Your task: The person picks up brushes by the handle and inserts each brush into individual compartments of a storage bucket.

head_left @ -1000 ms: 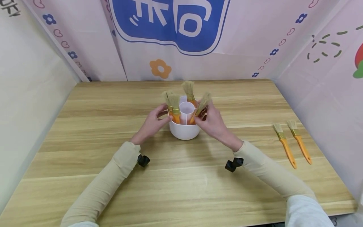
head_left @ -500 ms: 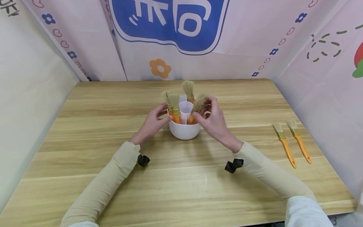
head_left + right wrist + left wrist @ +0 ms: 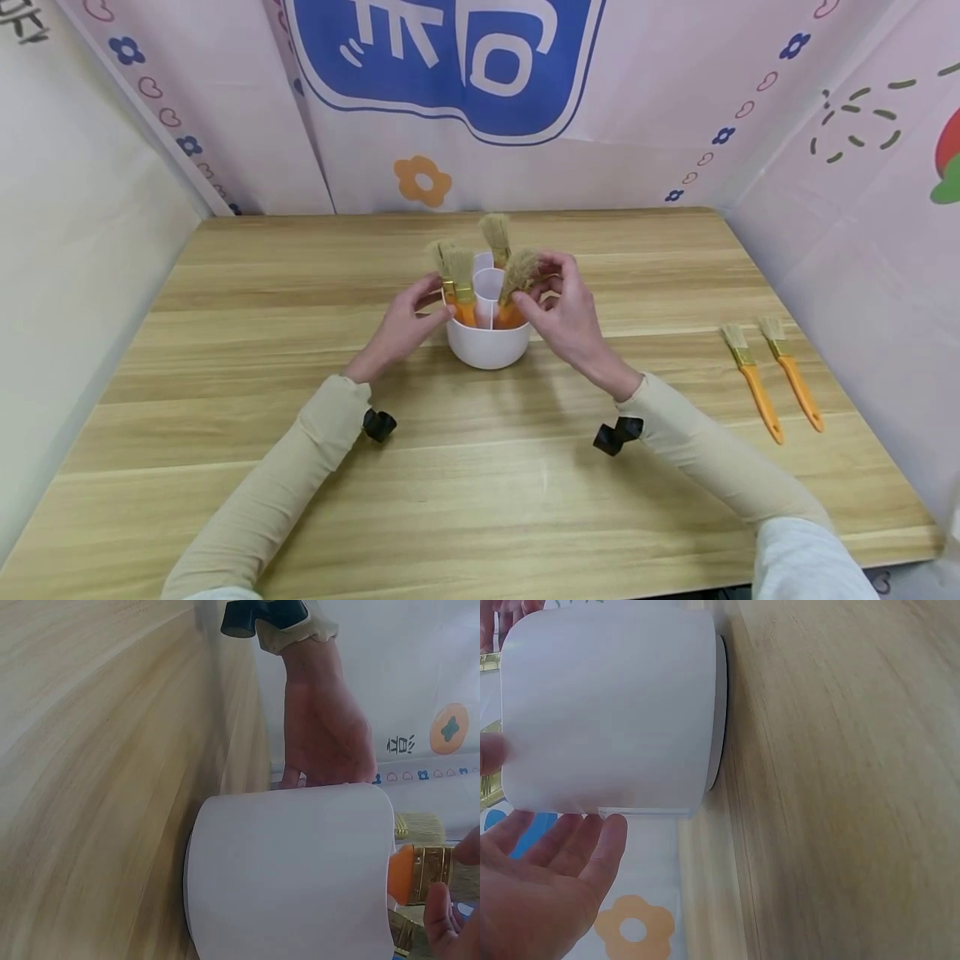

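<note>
A white round holder (image 3: 487,350) with compartments stands upright on the table, a small cup in its middle. My left hand (image 3: 405,317) holds it at the left side, thumb by the rim and fingers against the wall. With my right hand (image 3: 570,321) I pinch a paintbrush (image 3: 517,279) near its metal band, bristles up. The orange handle of this brush reaches down into the front right part of the holder, its lower end hidden. Two brushes (image 3: 463,279) stand in the left part, and another brush (image 3: 495,233) at the back.
Two orange-handled paintbrushes (image 3: 753,387) lie side by side on the wooden table (image 3: 480,508) at the right. Printed cloth walls (image 3: 570,179) enclose the back and sides. Small black cameras (image 3: 378,425) sit on both wrists.
The brush in my right hand has shifted left and turned more upright, its broad bristle side now facing the camera. My left hand stays in place on the holder.
</note>
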A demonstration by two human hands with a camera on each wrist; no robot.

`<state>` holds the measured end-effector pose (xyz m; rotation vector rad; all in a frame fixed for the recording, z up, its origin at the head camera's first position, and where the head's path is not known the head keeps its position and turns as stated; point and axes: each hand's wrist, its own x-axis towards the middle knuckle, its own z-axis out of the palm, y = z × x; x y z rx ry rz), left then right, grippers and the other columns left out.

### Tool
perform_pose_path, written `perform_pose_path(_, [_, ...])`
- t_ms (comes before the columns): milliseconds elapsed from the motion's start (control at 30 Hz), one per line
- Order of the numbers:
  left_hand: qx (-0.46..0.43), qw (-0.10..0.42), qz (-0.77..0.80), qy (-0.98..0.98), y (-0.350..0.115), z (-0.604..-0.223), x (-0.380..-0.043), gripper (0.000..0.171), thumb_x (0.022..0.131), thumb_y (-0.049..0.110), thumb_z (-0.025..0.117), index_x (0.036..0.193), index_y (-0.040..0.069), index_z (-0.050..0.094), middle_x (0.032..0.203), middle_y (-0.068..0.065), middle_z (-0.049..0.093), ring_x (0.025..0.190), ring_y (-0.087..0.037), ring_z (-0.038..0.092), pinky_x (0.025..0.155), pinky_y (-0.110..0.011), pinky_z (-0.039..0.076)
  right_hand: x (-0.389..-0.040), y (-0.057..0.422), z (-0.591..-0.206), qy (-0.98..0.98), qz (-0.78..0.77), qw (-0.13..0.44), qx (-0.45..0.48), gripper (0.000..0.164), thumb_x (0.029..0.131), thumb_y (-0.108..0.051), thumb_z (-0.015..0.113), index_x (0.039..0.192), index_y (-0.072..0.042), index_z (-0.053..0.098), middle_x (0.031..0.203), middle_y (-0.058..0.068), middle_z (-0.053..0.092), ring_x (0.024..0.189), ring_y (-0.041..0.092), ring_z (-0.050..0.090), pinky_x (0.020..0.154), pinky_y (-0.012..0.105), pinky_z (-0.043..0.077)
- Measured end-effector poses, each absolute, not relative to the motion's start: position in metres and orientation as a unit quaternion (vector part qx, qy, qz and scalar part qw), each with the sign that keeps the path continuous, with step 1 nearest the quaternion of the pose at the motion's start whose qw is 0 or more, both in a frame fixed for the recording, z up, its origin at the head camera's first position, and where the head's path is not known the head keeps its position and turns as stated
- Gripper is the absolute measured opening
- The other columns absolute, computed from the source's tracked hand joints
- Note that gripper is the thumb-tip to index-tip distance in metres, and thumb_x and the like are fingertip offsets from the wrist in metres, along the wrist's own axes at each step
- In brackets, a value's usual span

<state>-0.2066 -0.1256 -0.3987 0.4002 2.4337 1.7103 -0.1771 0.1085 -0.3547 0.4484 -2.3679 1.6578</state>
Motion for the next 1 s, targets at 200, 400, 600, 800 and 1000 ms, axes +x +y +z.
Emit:
perform_pose_path(200, [0.134, 0.074, 0.572, 0.806, -0.125, -0.399, -0.207, 0.064, 0.090, 0.017, 0.058, 0.145, 0.002, 0.029, 0.148, -0.018, 0.036, 0.133, -0.034, 0.041, 0.108, -0.046, 0.039, -0.177, 0.120, -0.356, -0.773, 0.603, 0.129, 0.148, 0.047, 0.082, 0.003, 0.062, 0.123, 0.007, 0.040, 0.104, 0.016, 0.052, 0.077, 0.007, 0.055, 0.059, 0.011, 0.048])
perform_pose_path(400, [0.133, 0.071, 0.575, 0.804, -0.125, -0.400, -0.208, 0.064, 0.090, 0.017, 0.058, 0.145, 0.001, 0.029, 0.148, -0.018, 0.036, 0.133, -0.034, 0.042, 0.108, -0.046, 0.040, -0.186, 0.151, -0.359, -0.763, 0.624, 0.143, 0.095, 0.041, 0.083, 0.003, 0.059, 0.119, 0.009, 0.041, 0.098, 0.006, 0.051, 0.076, 0.003, 0.056, 0.059, 0.011, 0.049])
perform_pose_path(600, [0.130, 0.064, 0.581, 0.801, -0.127, -0.398, -0.206, 0.063, 0.091, 0.016, 0.058, 0.144, 0.001, 0.030, 0.147, -0.018, 0.038, 0.132, -0.034, 0.042, 0.108, -0.046, 0.040, -0.206, 0.202, -0.369, -0.832, 0.543, 0.118, -0.006, 0.042, 0.088, -0.011, 0.058, 0.123, 0.002, 0.040, 0.096, -0.002, 0.049, 0.074, -0.002, 0.054, 0.056, 0.011, 0.049])
perform_pose_path(800, [0.123, 0.062, 0.574, 0.807, -0.131, -0.398, -0.205, 0.062, 0.090, 0.018, 0.058, 0.144, 0.004, 0.032, 0.147, -0.017, 0.038, 0.133, -0.034, 0.041, 0.108, -0.047, 0.040, -0.227, 0.254, -0.384, -0.888, 0.442, 0.093, -0.090, 0.049, 0.088, -0.023, 0.055, 0.128, 0.000, 0.040, 0.096, 0.000, 0.052, 0.065, -0.005, 0.051, 0.054, 0.012, 0.049])
perform_pose_path(1000, [0.125, 0.062, 0.578, 0.804, -0.131, -0.399, -0.206, 0.060, 0.090, 0.017, 0.058, 0.143, 0.003, 0.033, 0.146, -0.018, 0.039, 0.133, -0.035, 0.042, 0.108, -0.047, 0.039, -0.228, 0.287, -0.394, -0.909, 0.389, 0.060, -0.134, 0.053, 0.090, -0.027, 0.053, 0.130, 0.004, 0.037, 0.104, 0.012, 0.058, 0.061, -0.006, 0.049, 0.056, 0.013, 0.046])
